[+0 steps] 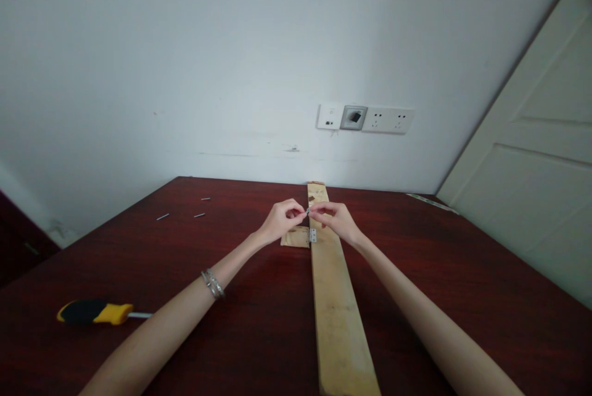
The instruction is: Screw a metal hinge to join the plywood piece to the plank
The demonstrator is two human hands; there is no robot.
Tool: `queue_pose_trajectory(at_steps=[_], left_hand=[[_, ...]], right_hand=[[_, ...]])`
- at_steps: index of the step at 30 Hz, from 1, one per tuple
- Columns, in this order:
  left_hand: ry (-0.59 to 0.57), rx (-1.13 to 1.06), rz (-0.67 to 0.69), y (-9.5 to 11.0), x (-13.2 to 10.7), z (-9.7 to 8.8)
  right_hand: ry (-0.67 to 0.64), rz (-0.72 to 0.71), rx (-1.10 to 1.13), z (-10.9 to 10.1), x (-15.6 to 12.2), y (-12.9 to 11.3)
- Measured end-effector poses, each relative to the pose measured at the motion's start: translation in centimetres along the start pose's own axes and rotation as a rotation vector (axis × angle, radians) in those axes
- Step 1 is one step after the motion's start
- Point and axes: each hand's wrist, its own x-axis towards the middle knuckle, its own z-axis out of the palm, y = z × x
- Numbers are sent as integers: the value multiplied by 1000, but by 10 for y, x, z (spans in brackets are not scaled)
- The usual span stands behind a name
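Observation:
My left hand (283, 218) and my right hand (336, 218) meet above the far part of a long wooden board (340, 303), fingertips almost touching. Both are closed in a pinch around a small metal piece (308, 212), too tiny to identify for certain. Just below them a metal hinge (313, 235) lies at the board's left edge, where a short wooden piece (295, 237) joins it at a right angle. On the left, a screwdriver (95, 312) with a yellow and black handle rests on the table, its shaft tip hidden behind my left forearm.
Three thin metal screws or nails (163, 216) are scattered on the dark red table (250, 334) at the far left. A white wall with sockets (387, 120) stands behind the table's back edge. A white door (546, 124) is at the right, near a flat strip (432, 202).

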Motion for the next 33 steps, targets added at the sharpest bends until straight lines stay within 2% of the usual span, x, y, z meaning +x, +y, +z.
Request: queue_pose_trajectory(at_steps=[33], left_hand=[[8, 0, -4, 0, -5, 8]], right_hand=[[-18, -18, 55, 10, -3, 0]])
